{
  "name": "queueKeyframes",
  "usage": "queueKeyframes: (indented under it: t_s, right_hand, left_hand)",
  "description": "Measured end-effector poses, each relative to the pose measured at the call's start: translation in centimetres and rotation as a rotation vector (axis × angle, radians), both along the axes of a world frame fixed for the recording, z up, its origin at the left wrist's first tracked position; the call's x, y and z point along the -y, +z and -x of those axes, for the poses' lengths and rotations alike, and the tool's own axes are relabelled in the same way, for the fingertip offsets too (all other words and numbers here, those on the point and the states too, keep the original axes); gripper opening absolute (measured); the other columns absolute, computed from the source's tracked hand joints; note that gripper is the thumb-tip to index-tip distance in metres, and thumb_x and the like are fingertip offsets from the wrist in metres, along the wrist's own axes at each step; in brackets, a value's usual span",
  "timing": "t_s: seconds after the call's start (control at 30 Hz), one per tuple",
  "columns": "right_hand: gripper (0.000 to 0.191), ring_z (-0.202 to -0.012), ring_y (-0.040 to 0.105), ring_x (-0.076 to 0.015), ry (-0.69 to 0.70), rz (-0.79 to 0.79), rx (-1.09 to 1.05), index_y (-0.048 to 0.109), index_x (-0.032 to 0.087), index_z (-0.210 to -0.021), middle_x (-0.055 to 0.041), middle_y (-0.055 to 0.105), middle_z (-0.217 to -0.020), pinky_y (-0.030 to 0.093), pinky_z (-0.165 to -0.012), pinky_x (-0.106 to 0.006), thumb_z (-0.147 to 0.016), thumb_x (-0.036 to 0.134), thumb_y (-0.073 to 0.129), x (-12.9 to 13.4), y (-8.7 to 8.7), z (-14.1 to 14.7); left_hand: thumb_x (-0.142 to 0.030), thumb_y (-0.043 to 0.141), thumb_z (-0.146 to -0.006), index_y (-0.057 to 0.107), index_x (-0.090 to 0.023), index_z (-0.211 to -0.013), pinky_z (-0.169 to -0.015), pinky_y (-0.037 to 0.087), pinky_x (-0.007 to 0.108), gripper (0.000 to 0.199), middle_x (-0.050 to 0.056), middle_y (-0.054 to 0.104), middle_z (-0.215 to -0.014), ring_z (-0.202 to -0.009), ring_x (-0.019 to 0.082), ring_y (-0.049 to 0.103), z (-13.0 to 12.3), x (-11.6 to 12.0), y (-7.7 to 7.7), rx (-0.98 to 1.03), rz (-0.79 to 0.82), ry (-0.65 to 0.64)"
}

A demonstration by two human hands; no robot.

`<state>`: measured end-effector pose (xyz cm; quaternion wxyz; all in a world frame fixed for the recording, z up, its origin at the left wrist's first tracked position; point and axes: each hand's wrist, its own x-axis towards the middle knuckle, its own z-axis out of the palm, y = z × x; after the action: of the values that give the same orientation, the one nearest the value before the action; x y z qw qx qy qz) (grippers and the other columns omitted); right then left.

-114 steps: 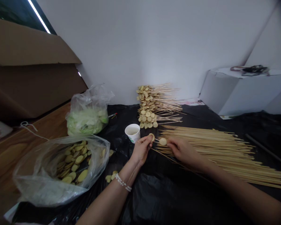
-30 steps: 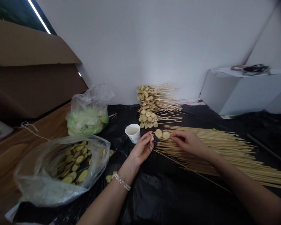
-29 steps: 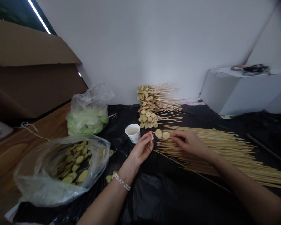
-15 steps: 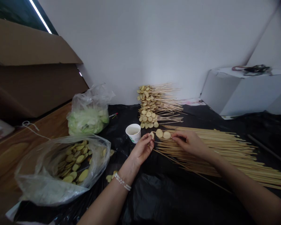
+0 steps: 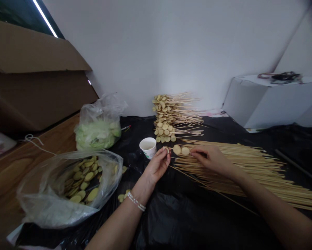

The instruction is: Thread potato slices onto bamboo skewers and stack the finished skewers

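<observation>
Head view: potato slices in plastic bag

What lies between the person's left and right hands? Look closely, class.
The head view shows two round potato slices on a bamboo skewer, between the left hand and right hand.

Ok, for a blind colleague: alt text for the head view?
A left hand and right hand hold a bamboo skewer of round pale slices beside loose skewers on black plastic; a clear bag of slices lies left.
</observation>
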<state>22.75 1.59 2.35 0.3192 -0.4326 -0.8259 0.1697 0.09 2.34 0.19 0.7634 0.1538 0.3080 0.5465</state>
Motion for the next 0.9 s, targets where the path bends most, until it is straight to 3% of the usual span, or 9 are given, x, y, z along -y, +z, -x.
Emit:
queueKeyframes:
  t_s: [0.5,0.9]
  right_hand:
    - [0.024,-0.072,0.062,-0.0175,0.007,-0.004,0.045,0.071,0.022,-0.088,-0.0030,0.072,-0.083,0.043,-0.066,-0.030,-0.087,0.024,0.047,-0.05,-0.10,-0.03]
    - [0.023,-0.065,0.057,-0.0158,0.022,0.001,0.173,0.068,0.020,-0.081,-0.0032,0.068,-0.075,0.038,-0.063,-0.027,-0.088,0.021,0.045,-0.01,-0.18,-0.07]
  left_hand:
    - [-0.004,0.064,-0.076,0.067,-0.012,-0.081,-0.065,0.053,0.012,0.009,0.005,0.068,-0.090,-0.073,0.006,0.064,0.18,-0.45,-0.49,-0.052,-0.021,0.070]
    - [-0.008,0.076,-0.065,0.070,-0.011,-0.075,-0.065,0.051,0.013,0.013,0.004,0.069,-0.079,-0.069,0.006,0.062,-0.26,0.07,-0.94,-0.231,-0.079,0.128]
